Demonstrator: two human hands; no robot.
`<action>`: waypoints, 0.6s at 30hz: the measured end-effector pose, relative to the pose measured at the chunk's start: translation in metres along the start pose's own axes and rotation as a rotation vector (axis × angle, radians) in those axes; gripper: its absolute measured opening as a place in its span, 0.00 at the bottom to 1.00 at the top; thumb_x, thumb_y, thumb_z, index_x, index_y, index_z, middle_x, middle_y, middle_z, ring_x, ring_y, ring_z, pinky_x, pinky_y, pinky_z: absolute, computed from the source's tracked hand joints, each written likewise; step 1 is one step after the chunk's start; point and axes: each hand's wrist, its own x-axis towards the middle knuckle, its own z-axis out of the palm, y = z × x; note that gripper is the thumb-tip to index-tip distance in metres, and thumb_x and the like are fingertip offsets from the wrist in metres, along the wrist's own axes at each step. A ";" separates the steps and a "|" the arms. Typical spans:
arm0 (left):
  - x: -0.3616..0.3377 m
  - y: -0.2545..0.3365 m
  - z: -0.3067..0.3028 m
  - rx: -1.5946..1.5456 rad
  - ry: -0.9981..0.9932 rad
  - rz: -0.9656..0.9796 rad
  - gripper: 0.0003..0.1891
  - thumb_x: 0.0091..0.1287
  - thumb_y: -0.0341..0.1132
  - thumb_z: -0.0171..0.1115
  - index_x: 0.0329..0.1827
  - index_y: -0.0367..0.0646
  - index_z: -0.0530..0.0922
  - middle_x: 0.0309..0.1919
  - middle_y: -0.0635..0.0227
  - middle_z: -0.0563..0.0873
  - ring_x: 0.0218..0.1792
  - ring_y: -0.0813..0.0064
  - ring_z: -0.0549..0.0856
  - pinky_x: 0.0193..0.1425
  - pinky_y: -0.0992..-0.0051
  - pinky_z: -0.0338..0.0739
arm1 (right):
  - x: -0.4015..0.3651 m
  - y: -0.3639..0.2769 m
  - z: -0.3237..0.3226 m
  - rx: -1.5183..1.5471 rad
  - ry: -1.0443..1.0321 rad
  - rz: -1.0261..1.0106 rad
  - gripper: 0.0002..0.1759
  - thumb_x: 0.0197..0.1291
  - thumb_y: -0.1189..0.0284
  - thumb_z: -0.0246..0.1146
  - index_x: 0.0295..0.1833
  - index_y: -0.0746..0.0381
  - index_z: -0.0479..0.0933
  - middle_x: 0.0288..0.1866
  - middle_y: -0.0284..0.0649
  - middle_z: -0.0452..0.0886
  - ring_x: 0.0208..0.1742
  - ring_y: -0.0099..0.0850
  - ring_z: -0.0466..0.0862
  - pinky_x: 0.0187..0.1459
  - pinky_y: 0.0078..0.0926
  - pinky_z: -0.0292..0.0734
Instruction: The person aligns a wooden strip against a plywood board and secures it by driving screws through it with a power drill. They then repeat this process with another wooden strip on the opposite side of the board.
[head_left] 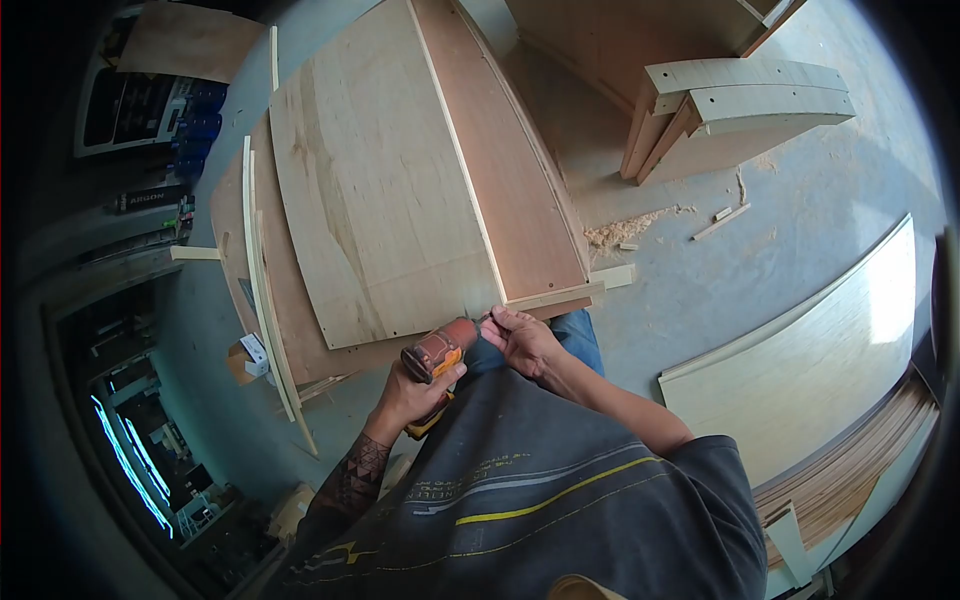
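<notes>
My left hand (410,395) is wrapped round the grip of a red and yellow cordless drill (440,350), whose nose points right toward my other hand. At the drill's tip, my right hand (526,342) has its thumb and fingers pinched together; whatever small thing is between them is too small to make out. Just beyond both hands lies a large light plywood panel (370,190) on a reddish-brown board. A thin wooden strip (555,296) runs along the near edge, ending close to my right fingers.
Long wooden strips (262,290) lie along the board's left side, near a small cardboard box (245,360). Sawdust (625,232) and offcuts litter the floor at right. A curved wooden assembly (745,105) stands at upper right; a big plywood sheet (800,320) lies at right.
</notes>
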 end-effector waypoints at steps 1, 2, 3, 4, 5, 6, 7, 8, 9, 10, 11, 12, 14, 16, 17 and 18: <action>0.001 0.002 -0.001 0.003 0.000 -0.005 0.21 0.71 0.45 0.76 0.54 0.35 0.85 0.36 0.66 0.92 0.34 0.76 0.91 0.41 0.72 0.86 | 0.001 0.000 0.000 -0.003 0.012 0.000 0.06 0.79 0.71 0.65 0.49 0.62 0.83 0.44 0.36 0.87 0.45 0.28 0.89 0.56 0.30 0.91; 0.001 0.003 -0.002 0.024 0.008 0.046 0.23 0.71 0.46 0.76 0.57 0.35 0.85 0.40 0.63 0.93 0.39 0.72 0.92 0.47 0.70 0.87 | 0.002 0.000 0.000 -0.001 0.011 0.006 0.06 0.79 0.71 0.65 0.49 0.62 0.83 0.44 0.36 0.87 0.45 0.28 0.89 0.56 0.30 0.91; 0.001 0.005 -0.004 0.045 0.014 0.096 0.25 0.71 0.47 0.76 0.59 0.34 0.85 0.44 0.60 0.94 0.45 0.68 0.94 0.52 0.68 0.87 | 0.002 0.000 0.002 -0.008 -0.002 0.010 0.06 0.80 0.70 0.65 0.50 0.62 0.83 0.45 0.35 0.87 0.45 0.27 0.88 0.55 0.29 0.91; 0.001 0.007 -0.005 0.048 0.014 0.090 0.25 0.71 0.47 0.76 0.59 0.34 0.85 0.44 0.60 0.94 0.45 0.68 0.94 0.52 0.68 0.87 | 0.003 0.001 0.003 -0.015 -0.014 0.014 0.07 0.80 0.70 0.65 0.50 0.62 0.83 0.45 0.35 0.88 0.45 0.26 0.88 0.55 0.28 0.90; 0.001 0.010 -0.006 0.063 0.013 0.064 0.26 0.71 0.48 0.76 0.60 0.34 0.85 0.47 0.57 0.94 0.49 0.65 0.93 0.56 0.66 0.86 | 0.003 0.002 0.004 -0.011 -0.014 0.020 0.07 0.80 0.70 0.65 0.50 0.62 0.83 0.45 0.35 0.88 0.45 0.26 0.88 0.55 0.28 0.90; 0.001 0.012 -0.005 0.078 0.011 0.039 0.27 0.71 0.48 0.76 0.62 0.34 0.84 0.49 0.54 0.94 0.53 0.62 0.93 0.59 0.65 0.86 | 0.003 0.001 0.006 -0.009 0.011 0.002 0.07 0.80 0.69 0.65 0.51 0.62 0.83 0.46 0.34 0.88 0.45 0.25 0.88 0.54 0.27 0.90; 0.002 0.012 -0.005 0.079 0.011 0.034 0.27 0.71 0.48 0.76 0.62 0.34 0.84 0.49 0.54 0.94 0.53 0.62 0.93 0.59 0.65 0.86 | 0.003 0.001 0.009 -0.009 0.035 -0.017 0.08 0.80 0.69 0.65 0.52 0.62 0.84 0.47 0.34 0.89 0.45 0.24 0.88 0.54 0.25 0.90; 0.004 0.012 -0.004 0.076 0.014 0.045 0.27 0.71 0.48 0.75 0.62 0.34 0.84 0.50 0.54 0.94 0.53 0.62 0.93 0.59 0.65 0.86 | 0.002 0.001 0.012 -0.008 0.035 -0.013 0.08 0.80 0.69 0.65 0.52 0.62 0.84 0.47 0.34 0.89 0.45 0.24 0.88 0.54 0.25 0.90; 0.005 0.011 -0.003 0.072 0.017 0.055 0.27 0.71 0.47 0.75 0.62 0.35 0.84 0.50 0.53 0.94 0.53 0.62 0.94 0.58 0.66 0.86 | 0.002 0.001 0.010 0.005 0.010 -0.010 0.08 0.80 0.68 0.65 0.53 0.61 0.84 0.48 0.34 0.89 0.45 0.24 0.88 0.54 0.25 0.89; 0.007 0.009 -0.002 0.074 0.016 0.053 0.27 0.71 0.47 0.75 0.62 0.35 0.84 0.50 0.53 0.94 0.53 0.62 0.94 0.58 0.66 0.86 | 0.003 0.001 0.009 0.019 -0.014 -0.008 0.08 0.80 0.68 0.65 0.53 0.61 0.84 0.49 0.33 0.89 0.45 0.23 0.88 0.55 0.24 0.89; 0.008 0.006 -0.001 0.068 0.016 0.060 0.26 0.71 0.47 0.75 0.61 0.34 0.85 0.49 0.53 0.94 0.53 0.62 0.94 0.58 0.65 0.86 | 0.004 0.002 0.008 0.022 -0.013 -0.006 0.08 0.80 0.68 0.65 0.53 0.61 0.84 0.49 0.33 0.89 0.45 0.23 0.88 0.55 0.24 0.89; 0.009 0.006 -0.001 0.061 0.015 0.067 0.25 0.71 0.46 0.75 0.61 0.34 0.85 0.49 0.53 0.94 0.53 0.62 0.94 0.58 0.65 0.86 | 0.003 0.002 0.008 0.023 0.007 -0.010 0.09 0.80 0.67 0.65 0.54 0.60 0.84 0.49 0.33 0.89 0.45 0.23 0.87 0.55 0.24 0.88; 0.009 0.007 0.003 0.081 0.037 0.046 0.24 0.71 0.46 0.75 0.59 0.34 0.86 0.49 0.53 0.94 0.53 0.61 0.94 0.57 0.65 0.87 | 0.003 0.004 0.010 0.026 0.028 -0.011 0.09 0.81 0.67 0.64 0.54 0.60 0.85 0.49 0.32 0.90 0.45 0.22 0.87 0.56 0.24 0.88; 0.010 0.008 0.004 0.101 0.058 0.029 0.23 0.71 0.45 0.75 0.58 0.34 0.87 0.49 0.53 0.94 0.53 0.61 0.95 0.57 0.66 0.87 | 0.005 0.004 0.010 0.013 0.023 -0.037 0.09 0.81 0.66 0.64 0.55 0.58 0.85 0.49 0.31 0.90 0.46 0.22 0.87 0.55 0.23 0.87; 0.012 0.008 0.005 0.089 0.059 0.039 0.22 0.71 0.45 0.75 0.57 0.34 0.88 0.48 0.53 0.95 0.53 0.61 0.95 0.56 0.65 0.87 | 0.005 0.004 0.010 0.015 0.024 -0.039 0.09 0.81 0.66 0.64 0.55 0.58 0.85 0.49 0.31 0.90 0.46 0.22 0.87 0.55 0.23 0.87; 0.013 0.008 0.005 0.077 0.060 0.048 0.21 0.71 0.45 0.75 0.56 0.35 0.88 0.48 0.53 0.95 0.52 0.60 0.95 0.56 0.65 0.87 | 0.006 0.005 0.010 0.011 0.020 -0.037 0.09 0.81 0.65 0.64 0.54 0.58 0.85 0.48 0.30 0.89 0.46 0.22 0.87 0.53 0.23 0.87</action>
